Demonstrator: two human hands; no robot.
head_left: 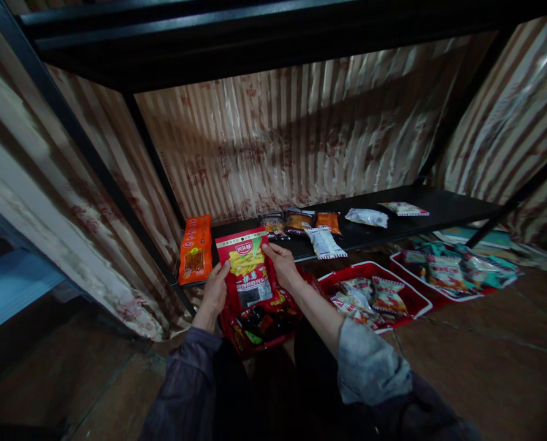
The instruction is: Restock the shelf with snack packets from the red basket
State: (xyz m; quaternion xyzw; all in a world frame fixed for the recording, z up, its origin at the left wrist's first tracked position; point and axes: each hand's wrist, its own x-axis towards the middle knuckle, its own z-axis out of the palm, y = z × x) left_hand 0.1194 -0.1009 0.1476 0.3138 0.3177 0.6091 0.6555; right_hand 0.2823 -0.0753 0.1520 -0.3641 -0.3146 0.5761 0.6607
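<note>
A red snack bag (pixel 247 269) with a yellow food picture is held upright between my two hands. My left hand (pixel 215 291) grips its left edge, and my right hand (pixel 280 264) pinches its upper right edge. Just below it, a red basket (pixel 268 344) holds several dark and red snack packets, partly hidden by the bag and my right arm. Left of the bag, an orange snack packet (pixel 196 248) stands at the end of the black shelf (pixel 369 237). Behind my right hand, small brown packets (pixel 299 220) and a white packet (pixel 324 242) lie on that shelf.
Two more white packets (pixel 367 217) lie farther right on the shelf. On the tiled floor, a red basket (pixel 422 300) holds white-and-red packets, and another basket (pixel 461 299) holds green ones. A black shelf beam (pixel 209 24) crosses overhead; a striped curtain (pixel 301 135) hangs behind.
</note>
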